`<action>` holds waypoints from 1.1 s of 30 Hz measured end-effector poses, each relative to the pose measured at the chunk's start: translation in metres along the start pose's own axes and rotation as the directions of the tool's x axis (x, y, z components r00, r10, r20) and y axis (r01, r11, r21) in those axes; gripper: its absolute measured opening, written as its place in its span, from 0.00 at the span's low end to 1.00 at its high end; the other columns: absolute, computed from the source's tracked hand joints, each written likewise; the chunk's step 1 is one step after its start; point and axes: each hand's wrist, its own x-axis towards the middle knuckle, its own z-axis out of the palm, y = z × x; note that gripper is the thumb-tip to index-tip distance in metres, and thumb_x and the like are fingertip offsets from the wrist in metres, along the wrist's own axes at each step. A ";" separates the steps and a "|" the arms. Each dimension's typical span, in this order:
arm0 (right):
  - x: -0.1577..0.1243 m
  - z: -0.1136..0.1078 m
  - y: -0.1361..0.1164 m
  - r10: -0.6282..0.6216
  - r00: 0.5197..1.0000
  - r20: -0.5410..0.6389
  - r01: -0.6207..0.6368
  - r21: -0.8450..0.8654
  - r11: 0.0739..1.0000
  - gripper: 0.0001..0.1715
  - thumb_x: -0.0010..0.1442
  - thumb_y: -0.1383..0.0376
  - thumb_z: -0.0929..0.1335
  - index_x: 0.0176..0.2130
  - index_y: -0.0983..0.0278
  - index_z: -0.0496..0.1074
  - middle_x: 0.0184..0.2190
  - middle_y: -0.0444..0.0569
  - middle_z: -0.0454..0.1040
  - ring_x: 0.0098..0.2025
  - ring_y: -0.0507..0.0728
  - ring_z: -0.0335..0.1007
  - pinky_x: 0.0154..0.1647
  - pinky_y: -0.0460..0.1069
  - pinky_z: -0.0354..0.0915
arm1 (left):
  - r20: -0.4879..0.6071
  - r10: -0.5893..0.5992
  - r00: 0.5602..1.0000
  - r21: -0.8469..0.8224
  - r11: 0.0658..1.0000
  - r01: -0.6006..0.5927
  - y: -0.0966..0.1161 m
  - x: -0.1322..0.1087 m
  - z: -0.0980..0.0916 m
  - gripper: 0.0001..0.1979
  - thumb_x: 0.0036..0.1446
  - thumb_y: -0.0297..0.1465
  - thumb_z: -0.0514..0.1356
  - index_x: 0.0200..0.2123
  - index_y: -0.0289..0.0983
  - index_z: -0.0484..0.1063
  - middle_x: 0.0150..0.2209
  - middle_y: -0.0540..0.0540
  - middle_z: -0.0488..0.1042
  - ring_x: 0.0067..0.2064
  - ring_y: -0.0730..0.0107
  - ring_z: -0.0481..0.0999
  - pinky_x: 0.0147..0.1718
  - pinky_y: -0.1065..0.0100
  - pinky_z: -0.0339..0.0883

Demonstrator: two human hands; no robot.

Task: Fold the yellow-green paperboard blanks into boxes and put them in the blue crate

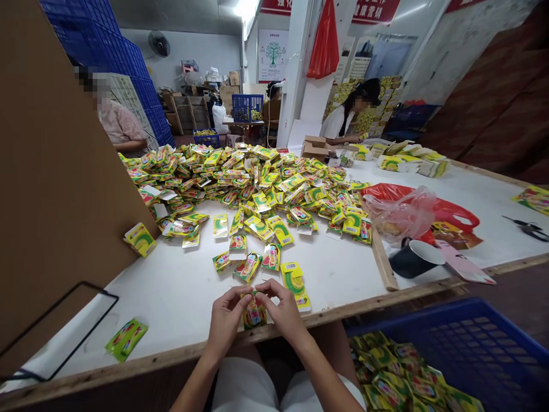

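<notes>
Both my hands meet at the table's front edge over one small printed carton (pixel 254 314), green and yellow with red. My left hand (pixel 228 315) pinches its upper left corner, and my right hand (pixel 283 309) pinches the upper right. The fingertips almost touch, so the carton's top edge is partly hidden. Just right of my right hand lies a flattened yellow carton (pixel 295 285). Beyond the hands are loose cartons, among them a tilted one (pixel 247 266) and one with a white flap open (pixel 237 246).
A big heap of cartons (pixel 240 171) spreads across the white table (pixel 189 292). At left stand a cardboard panel (pixel 64 189) and a green packet (pixel 126 339). Right are a wooden strip (pixel 381 263), dark mug (pixel 414 258), phone (pixel 465 263) and blue basket (pixel 476 332). Two co-workers sit beyond.
</notes>
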 end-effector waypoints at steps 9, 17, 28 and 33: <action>-0.028 -0.077 -0.035 0.046 0.985 -0.163 -0.081 -0.213 0.974 0.10 0.60 0.62 0.63 0.35 0.62 0.72 0.34 0.50 0.76 0.37 0.58 0.71 0.39 0.49 0.65 | 0.029 -0.005 1.000 -0.067 0.998 0.006 0.002 -0.006 -0.002 0.17 0.54 0.36 0.61 0.46 0.37 0.69 0.38 0.44 0.77 0.38 0.65 0.77 0.42 0.63 0.69; -0.032 -0.128 -0.006 0.008 0.952 -0.306 -0.231 -0.702 0.674 0.15 0.54 0.57 0.67 0.40 0.61 0.71 0.36 0.54 0.74 0.38 0.64 0.69 0.41 0.57 0.63 | 0.082 -0.049 0.995 0.074 0.996 0.043 -0.004 -0.001 0.004 0.14 0.54 0.38 0.59 0.39 0.35 0.72 0.35 0.43 0.76 0.36 0.64 0.76 0.40 0.63 0.68; -0.007 -0.040 0.018 -0.110 0.975 -0.191 -0.019 -0.571 0.820 0.35 0.48 0.75 0.65 0.56 0.62 0.58 0.52 0.54 0.66 0.53 0.64 0.60 0.55 0.60 0.58 | 0.044 0.000 0.999 0.047 0.999 -0.002 -0.007 0.000 0.003 0.19 0.54 0.37 0.61 0.47 0.37 0.66 0.42 0.43 0.74 0.41 0.64 0.75 0.44 0.62 0.68; -0.022 -0.025 -0.014 -0.170 0.981 -0.093 0.117 -0.417 0.901 0.38 0.49 0.76 0.65 0.57 0.58 0.58 0.54 0.52 0.65 0.56 0.62 0.60 0.57 0.59 0.58 | 0.218 0.016 0.976 -0.207 0.978 0.030 0.002 -0.001 0.023 0.33 0.53 0.35 0.62 0.60 0.44 0.53 0.55 0.40 0.66 0.48 0.62 0.74 0.48 0.60 0.68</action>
